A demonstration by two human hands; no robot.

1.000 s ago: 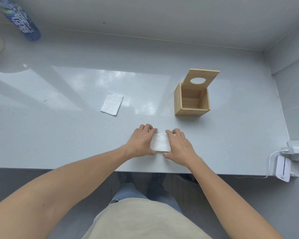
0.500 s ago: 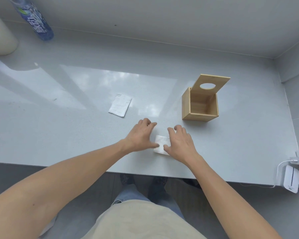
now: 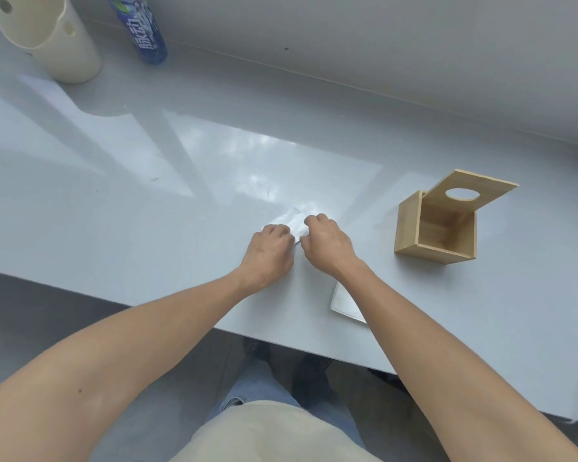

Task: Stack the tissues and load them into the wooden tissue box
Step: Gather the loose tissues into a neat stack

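A flat white tissue (image 3: 292,221) lies on the pale grey table (image 3: 147,208), hard to see in the glare. My left hand (image 3: 270,250) and my right hand (image 3: 326,243) rest side by side on its near edge, with fingers curled and pinching it. A second white tissue (image 3: 344,303), folded, lies near the front table edge, partly hidden under my right forearm. The wooden tissue box (image 3: 411,228) stands to the right of my hands and is empty inside. Its lid (image 3: 481,186), which has an oval hole, is tilted up.
A cream cylindrical container (image 3: 52,45) and a blue drink bottle (image 3: 146,31) stand at the far left by the wall. The table's front edge (image 3: 281,341) runs just in front of the folded tissue. My legs and shoes show below it.
Both hands left the folded tissue near the front edge and reached left and forward onto the other tissue. The view swung left, so the box now sits further right.
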